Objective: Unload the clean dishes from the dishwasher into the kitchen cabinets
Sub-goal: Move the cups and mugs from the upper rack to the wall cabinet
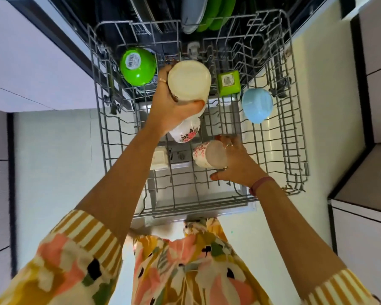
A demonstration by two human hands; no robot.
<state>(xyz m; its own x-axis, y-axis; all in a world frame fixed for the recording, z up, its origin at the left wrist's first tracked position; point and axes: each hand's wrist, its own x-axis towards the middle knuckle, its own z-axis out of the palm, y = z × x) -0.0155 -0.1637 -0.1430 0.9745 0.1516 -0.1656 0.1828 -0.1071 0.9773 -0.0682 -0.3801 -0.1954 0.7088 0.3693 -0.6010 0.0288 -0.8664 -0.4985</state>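
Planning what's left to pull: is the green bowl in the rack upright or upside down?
Upside down. The green bowl shows its flat base and barcode sticker facing up in the rack.

Both my arms reach forward and down, bare from the elbows, sleeves pushed up at the upper arms. My left hand (169, 111) is out farther, fingers and thumb curled in a grip, a ring on one finger. My right hand (235, 164) sits nearer and lower, fingers curled in a hold, a ring on one finger and a band at the wrist.
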